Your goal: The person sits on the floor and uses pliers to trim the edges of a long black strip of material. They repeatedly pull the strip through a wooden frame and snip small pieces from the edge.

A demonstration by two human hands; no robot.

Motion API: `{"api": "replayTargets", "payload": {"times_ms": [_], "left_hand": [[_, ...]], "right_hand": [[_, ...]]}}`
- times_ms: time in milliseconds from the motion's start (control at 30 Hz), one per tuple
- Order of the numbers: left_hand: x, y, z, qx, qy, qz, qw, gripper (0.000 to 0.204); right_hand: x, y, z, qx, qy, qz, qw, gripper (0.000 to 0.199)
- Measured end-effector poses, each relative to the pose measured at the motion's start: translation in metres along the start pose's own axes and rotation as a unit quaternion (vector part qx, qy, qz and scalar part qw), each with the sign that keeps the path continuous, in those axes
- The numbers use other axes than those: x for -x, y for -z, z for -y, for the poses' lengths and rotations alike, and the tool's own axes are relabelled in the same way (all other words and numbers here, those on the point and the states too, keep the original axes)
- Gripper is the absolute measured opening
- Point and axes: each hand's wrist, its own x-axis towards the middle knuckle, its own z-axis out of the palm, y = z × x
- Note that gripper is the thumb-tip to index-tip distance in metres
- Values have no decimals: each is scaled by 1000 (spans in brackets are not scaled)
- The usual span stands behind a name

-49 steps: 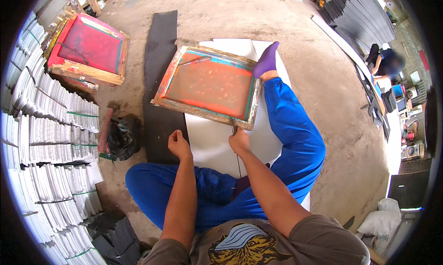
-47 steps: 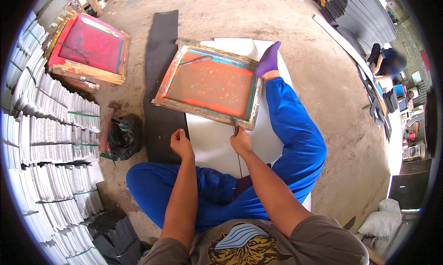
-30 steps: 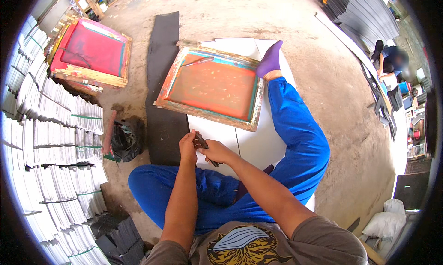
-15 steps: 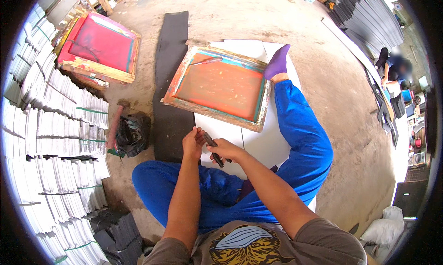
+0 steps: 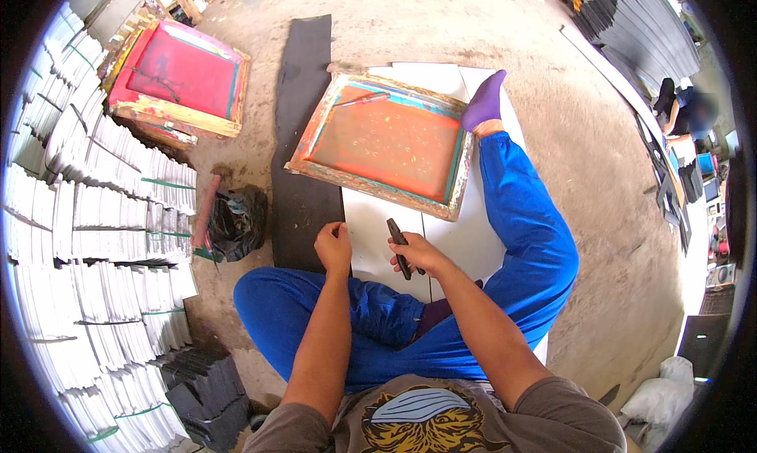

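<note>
At centre, a screen-printing frame (image 5: 371, 189) overlies boards (image 5: 469, 248) and, at its left side, a mat strip (image 5: 303, 82); a screwdriver-like tool (image 5: 364, 100) lies inside its upper-left part. Below it, the left hand (image 5: 334, 248) is left of the right hand (image 5: 420, 256), which holds a hand tool (image 5: 396, 234). A second frame (image 5: 175, 115) occupies the upper left, above sheet stacks (image 5: 106, 236) lining the left edge.

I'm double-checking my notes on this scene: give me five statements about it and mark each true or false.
1. The right hand holds a dark tool. True.
2. The left hand touches that tool. False: the left hand is apart from it.
3. A slim tool lies within the orange-screened frame. True.
4. The red-screened frame is right of the orange-screened frame. False: it is to the left.
5. A purple-socked foot is beside the orange-screened frame. True.
</note>
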Motion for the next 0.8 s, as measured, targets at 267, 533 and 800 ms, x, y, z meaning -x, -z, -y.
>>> {"api": "replayTargets", "payload": {"times_ms": [267, 533, 800], "left_hand": [[31, -2, -27, -196, 35, 27, 980, 27], [21, -12, -5, -198, 32, 16, 980, 21], [-4, 10, -5, -158, 122, -66, 978, 21]], "right_hand": [[-1, -3, -9, -31, 8, 0, 1000, 40], [2, 7, -15, -47, 27, -9, 999, 39], [13, 4, -5, -75, 48, -19, 996, 39]]}}
